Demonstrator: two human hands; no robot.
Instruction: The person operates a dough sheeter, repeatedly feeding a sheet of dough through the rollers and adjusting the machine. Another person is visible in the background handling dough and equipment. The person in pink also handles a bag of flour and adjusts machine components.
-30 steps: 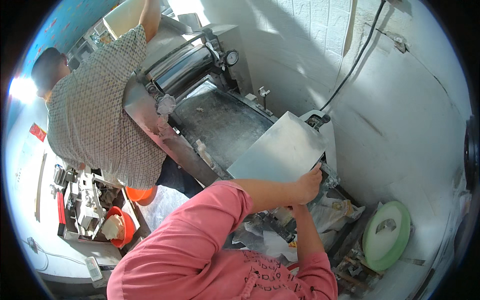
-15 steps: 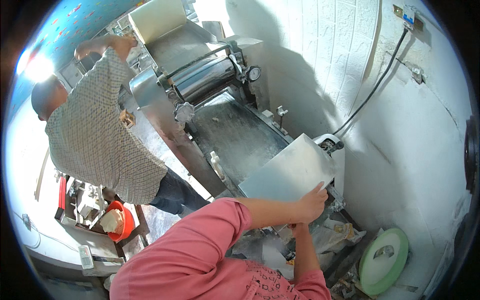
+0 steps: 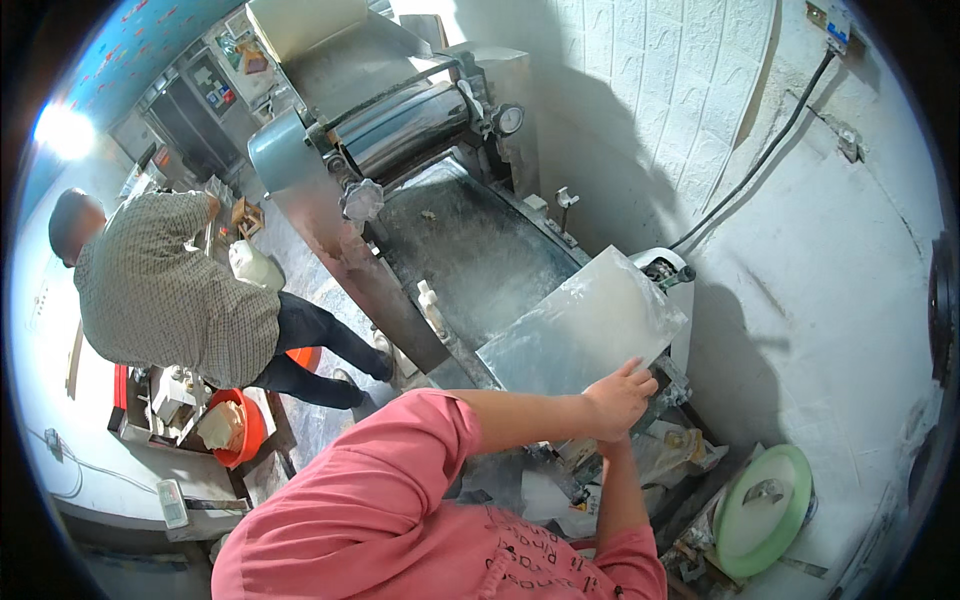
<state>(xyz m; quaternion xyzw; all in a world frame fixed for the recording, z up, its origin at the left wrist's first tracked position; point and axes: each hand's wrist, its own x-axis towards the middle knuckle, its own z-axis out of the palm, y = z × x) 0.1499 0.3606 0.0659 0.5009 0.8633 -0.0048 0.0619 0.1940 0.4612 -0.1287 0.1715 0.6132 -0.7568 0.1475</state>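
Note:
My left hand [image 3: 620, 403] rests at the near edge of a pale metal plate [image 3: 585, 318], fingers partly stretched out and slightly apart. It holds nothing that I can see. The plate slopes across the near end of a roller machine's dark, flour-dusted belt [image 3: 465, 265]. My right forearm [image 3: 624, 500] rises from below to my left wrist. My right hand is hidden behind the left one, so its fingers do not show. Beyond the belt sits the shiny metal roller [image 3: 405, 140] with a handwheel [image 3: 362, 200] and a round dial [image 3: 509, 120].
A person in a checked shirt [image 3: 175, 290] stands bent at left, near a white container [image 3: 255, 266]. A red basin [image 3: 250, 430] holds pale material. At right are a green-rimmed round lid [image 3: 800, 520] and a black cable [image 3: 770, 150] along the wall.
The other person has moved away from the machine, with the arm lowered. My left hand has shifted slightly left, its fingers still by the plate's edge. The view has shifted slightly.

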